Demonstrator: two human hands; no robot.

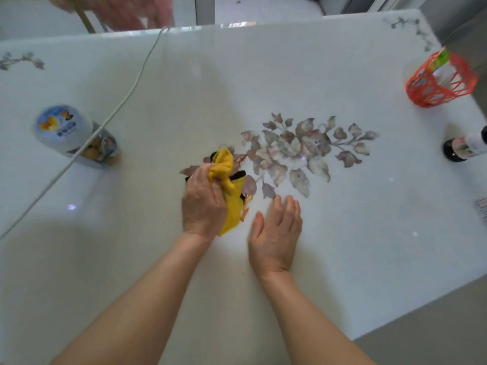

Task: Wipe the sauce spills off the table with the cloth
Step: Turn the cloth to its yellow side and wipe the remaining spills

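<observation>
Left hand (pixel 204 204) bunches soft yellow cloth (pixel 229 191) over glossy table (pixel 342 233).

The print on the jar lid (pixel 62 125) is too blurred to read.

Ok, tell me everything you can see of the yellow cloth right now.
The yellow cloth looks like soft, towel-like fabric, with black patches and a pale orange pattern showing at its edges. It is bunched up, not spread flat, gripped in the left hand, whose fingers close around its middle. One end sticks up past the fingers, the other trails down toward the wrist. It sits over the white table, at the left end of the printed flower design. The right hand is open beside it, not touching.
</observation>
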